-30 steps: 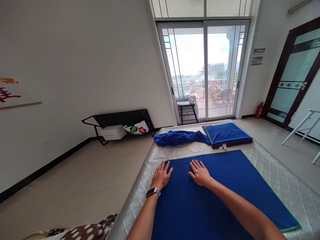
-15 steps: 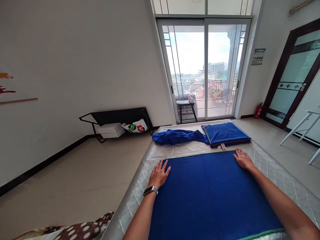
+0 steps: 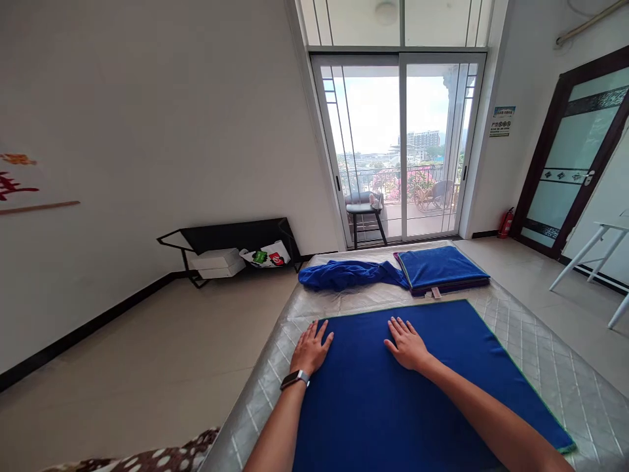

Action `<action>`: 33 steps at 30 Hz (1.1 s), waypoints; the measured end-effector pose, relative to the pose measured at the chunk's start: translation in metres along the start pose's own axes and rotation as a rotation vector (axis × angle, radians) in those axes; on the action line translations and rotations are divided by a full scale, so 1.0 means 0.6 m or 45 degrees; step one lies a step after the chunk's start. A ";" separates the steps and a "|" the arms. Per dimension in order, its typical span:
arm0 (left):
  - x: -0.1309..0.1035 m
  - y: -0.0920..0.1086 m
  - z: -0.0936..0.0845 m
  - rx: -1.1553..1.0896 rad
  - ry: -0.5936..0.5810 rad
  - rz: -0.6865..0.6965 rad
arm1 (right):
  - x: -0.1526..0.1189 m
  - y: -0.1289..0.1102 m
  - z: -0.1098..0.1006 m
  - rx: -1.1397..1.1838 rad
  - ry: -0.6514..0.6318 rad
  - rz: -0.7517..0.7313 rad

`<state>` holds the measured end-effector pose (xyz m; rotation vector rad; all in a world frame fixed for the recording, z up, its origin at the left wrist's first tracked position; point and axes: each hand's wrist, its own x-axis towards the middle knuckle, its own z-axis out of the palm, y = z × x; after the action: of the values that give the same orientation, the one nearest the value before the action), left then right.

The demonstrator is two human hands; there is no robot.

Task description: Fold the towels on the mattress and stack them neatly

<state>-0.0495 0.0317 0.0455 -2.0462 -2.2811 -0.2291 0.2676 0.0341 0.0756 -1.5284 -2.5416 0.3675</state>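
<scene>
Touching blue cloth (image 3: 363,406), right hand (image 3: 407,346) back inward from far corner.

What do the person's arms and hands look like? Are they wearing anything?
Both hands and forearms are bare: no gloves or sleeves show. The left wrist has a smartwatch or fitness band, with a dark face and grey strap.
</scene>
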 end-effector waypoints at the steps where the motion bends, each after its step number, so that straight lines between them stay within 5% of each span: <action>1: 0.001 -0.001 0.002 -0.001 0.002 0.004 | -0.003 0.011 -0.002 -0.008 -0.003 0.018; 10: 0.003 -0.001 0.001 -0.008 -0.019 0.007 | -0.089 0.270 -0.093 -0.189 0.040 0.475; 14: 0.003 -0.001 -0.001 -0.015 -0.021 -0.002 | -0.117 0.324 -0.130 -0.185 -0.012 0.484; 16: 0.003 -0.001 -0.001 -0.016 -0.017 -0.004 | -0.122 0.313 -0.137 -0.219 0.019 0.552; 19: 0.004 -0.001 0.000 -0.018 -0.012 -0.006 | -0.117 0.244 -0.125 -0.263 0.125 0.524; 24: 0.005 0.001 0.000 -0.026 -0.002 -0.014 | -0.098 0.059 -0.050 -0.131 0.140 0.054; 27: 0.004 0.001 0.000 -0.027 0.006 -0.010 | -0.097 -0.008 -0.011 -0.051 0.046 -0.075; 30: 0.004 0.000 0.000 -0.023 0.003 0.001 | -0.112 0.003 -0.005 -0.033 -0.031 -0.030; 33: 0.006 0.000 0.002 -0.018 -0.001 -0.008 | -0.142 0.077 -0.025 -0.079 -0.015 0.124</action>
<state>-0.0500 0.0353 0.0451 -2.0466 -2.2934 -0.2451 0.3506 -0.0183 0.0761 -1.6813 -2.5161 0.3129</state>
